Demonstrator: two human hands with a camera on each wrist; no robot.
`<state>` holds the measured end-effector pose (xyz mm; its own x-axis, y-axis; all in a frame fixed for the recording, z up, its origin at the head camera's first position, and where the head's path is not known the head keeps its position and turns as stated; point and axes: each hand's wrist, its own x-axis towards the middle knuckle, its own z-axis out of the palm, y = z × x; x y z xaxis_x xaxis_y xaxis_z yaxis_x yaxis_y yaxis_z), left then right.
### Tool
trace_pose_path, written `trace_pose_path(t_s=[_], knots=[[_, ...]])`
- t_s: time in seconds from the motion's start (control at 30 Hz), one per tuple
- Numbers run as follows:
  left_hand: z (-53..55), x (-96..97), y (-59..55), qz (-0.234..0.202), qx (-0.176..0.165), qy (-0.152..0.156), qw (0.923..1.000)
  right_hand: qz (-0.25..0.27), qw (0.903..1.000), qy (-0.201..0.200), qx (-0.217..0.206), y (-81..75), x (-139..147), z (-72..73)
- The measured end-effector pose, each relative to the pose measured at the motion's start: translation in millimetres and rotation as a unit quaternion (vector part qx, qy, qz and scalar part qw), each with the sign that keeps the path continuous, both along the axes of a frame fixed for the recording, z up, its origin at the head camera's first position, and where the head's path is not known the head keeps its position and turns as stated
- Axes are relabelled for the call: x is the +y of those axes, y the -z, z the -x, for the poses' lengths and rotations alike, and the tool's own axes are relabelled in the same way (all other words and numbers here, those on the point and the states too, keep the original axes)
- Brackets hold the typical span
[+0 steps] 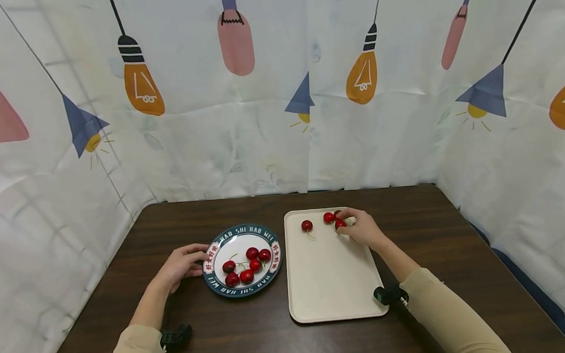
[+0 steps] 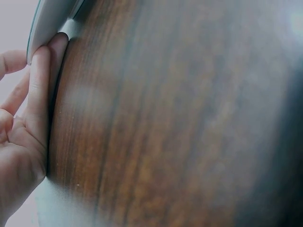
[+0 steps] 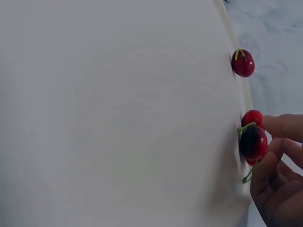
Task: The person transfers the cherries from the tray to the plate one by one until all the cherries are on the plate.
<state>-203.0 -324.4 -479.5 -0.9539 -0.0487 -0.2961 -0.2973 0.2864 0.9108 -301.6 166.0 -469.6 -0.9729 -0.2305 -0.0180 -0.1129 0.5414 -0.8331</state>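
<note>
My left hand holds the near-left rim of a round plate, white with a dark green lettered border. Several red cherries with stems lie on it. The left wrist view shows the fingers at the plate's edge, some of them beneath it. Over the far right of a cream rectangular tray, my right hand pinches a dark red cherry between thumb and fingers. Another cherry sits right beside it, and a further one is partly hidden. A lone cherry lies farther left on the tray.
Plate and tray stand side by side on a dark wooden table, with a narrow gap between them. Behind the table hangs a pale curtain printed with lamps. Each wrist wears a black strapped device.
</note>
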Motion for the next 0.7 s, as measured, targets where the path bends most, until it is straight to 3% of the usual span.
trace_pose_path(t_s=[0.7], knots=[[-1.2, 0.4, -1.8, 0.003, -0.004, 0.003, 1.0, -0.056, 0.9982, -0.011, 0.019, 0.9, 1.6, -7.1]])
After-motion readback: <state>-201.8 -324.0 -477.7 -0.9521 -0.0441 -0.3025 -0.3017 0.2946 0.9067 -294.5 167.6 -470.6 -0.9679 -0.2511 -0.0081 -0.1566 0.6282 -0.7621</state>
